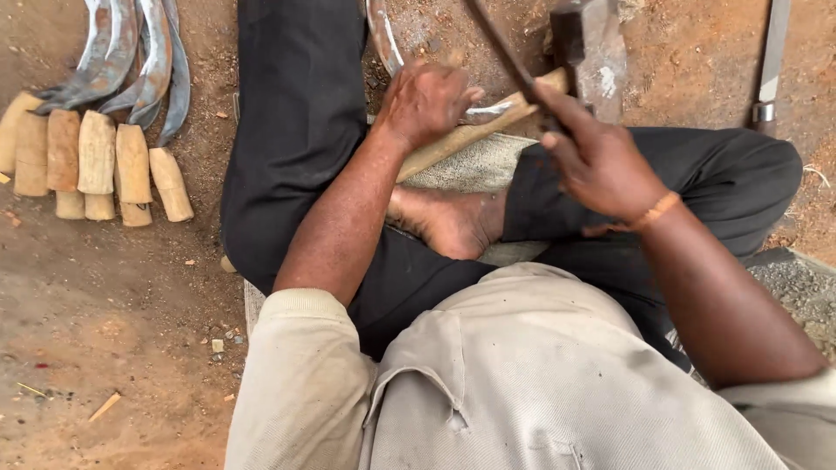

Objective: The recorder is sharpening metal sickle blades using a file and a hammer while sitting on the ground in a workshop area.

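1. Your left hand [427,103] was closed over a sickle [453,122] where the curved blade meets its pale wooden handle, pinning it just beyond your bare foot [453,222].
2. Your right hand [601,161] gripped a hammer [588,48] by its thin dark shaft.
3. I judged the sickle stiff, its blade sharp, the wood the safe hold; the hammer head heavy.
4. The blade's tip ran off the top edge, and the support beneath was hidden.
5. Finished sickles [113,113] lay on the dirt ground [113,331], at the top-left corner.

Row of finished sickles [96,130] on the ground far left, hammer [592,43] right of the held sickle [461,130]
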